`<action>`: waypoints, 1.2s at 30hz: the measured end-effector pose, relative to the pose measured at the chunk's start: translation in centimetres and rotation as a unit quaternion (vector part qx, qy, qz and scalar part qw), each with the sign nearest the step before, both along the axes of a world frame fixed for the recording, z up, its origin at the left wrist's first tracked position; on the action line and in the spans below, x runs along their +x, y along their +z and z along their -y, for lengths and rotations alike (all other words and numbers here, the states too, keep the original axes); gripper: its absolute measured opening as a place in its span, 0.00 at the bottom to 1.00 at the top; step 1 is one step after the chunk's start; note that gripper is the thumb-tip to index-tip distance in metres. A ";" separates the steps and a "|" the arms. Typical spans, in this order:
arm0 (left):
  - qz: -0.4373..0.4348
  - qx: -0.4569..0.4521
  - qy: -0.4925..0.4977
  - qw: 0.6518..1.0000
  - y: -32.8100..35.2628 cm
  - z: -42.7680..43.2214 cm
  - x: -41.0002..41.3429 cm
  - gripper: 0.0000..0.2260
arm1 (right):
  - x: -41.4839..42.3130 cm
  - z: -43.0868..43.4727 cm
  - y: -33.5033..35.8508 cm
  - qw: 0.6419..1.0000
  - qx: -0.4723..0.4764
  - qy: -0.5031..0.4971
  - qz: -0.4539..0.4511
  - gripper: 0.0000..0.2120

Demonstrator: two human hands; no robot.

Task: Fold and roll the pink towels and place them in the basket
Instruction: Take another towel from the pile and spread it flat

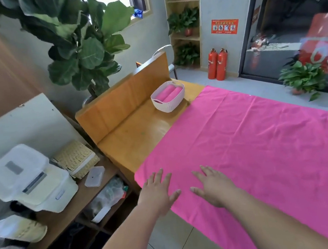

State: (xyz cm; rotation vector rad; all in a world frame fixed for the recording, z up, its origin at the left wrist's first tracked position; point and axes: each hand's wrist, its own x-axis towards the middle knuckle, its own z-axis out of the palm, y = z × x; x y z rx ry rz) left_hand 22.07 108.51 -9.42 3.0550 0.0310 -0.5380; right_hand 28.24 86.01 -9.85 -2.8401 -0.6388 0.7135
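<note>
Left hand [158, 190] and right hand [213, 186] rest flat, fingers spread, on a pink towel [254, 144] across the bench [131, 134]; next, gripping an edge to fold.

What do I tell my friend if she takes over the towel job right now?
Left grip: open hand, fingers spread, at the near left corner of the pink towel.
Right grip: open, flat over the same towel, beside the left.
Pink towel: spread unfolded across the table.
Basket: at the table's far end, two rolled towels inside.
Done: two rolls in the basket. Left: fold, roll and basket this towel.
</note>
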 end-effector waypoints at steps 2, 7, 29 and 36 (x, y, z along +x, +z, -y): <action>-0.003 -0.003 -0.007 1.000 0.3 -0.5 2.6 0.37 | 2.6 -0.5 -0.3 1.000 0.004 -0.006 -0.012 0.38; -0.009 -0.015 -0.018 1.000 -0.9 -1.5 8.2 0.37 | 7.6 -0.8 -1.7 0.999 0.020 -0.029 -0.028 0.37; -0.008 -0.034 -0.388 0.921 -7.5 -6.7 35.8 0.36 | 15.1 -8.8 -4.9 0.910 -0.008 -0.410 -0.058 0.37; 0.026 -0.057 -0.428 0.902 -8.1 -11.3 40.0 0.33 | 16.9 -16.7 -5.0 0.888 -0.016 -0.459 -0.032 0.36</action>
